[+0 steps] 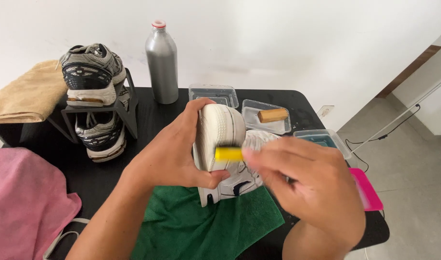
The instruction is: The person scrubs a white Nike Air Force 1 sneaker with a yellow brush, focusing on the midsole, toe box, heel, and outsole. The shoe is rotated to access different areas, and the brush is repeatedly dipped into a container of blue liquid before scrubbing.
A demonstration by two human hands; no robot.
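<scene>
Over the green towel (182, 226), left hand (170, 154) grips white sneaker (220, 144), right hand (307, 188) grips yellow brush (228, 154)

Bare forearms, left hand (170, 156), right hand (309, 185) — no sleeves

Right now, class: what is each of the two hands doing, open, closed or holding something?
Left hand: closed around the white shoe, holding it up.
Right hand: closed on a yellow brush set against the shoe.
</scene>
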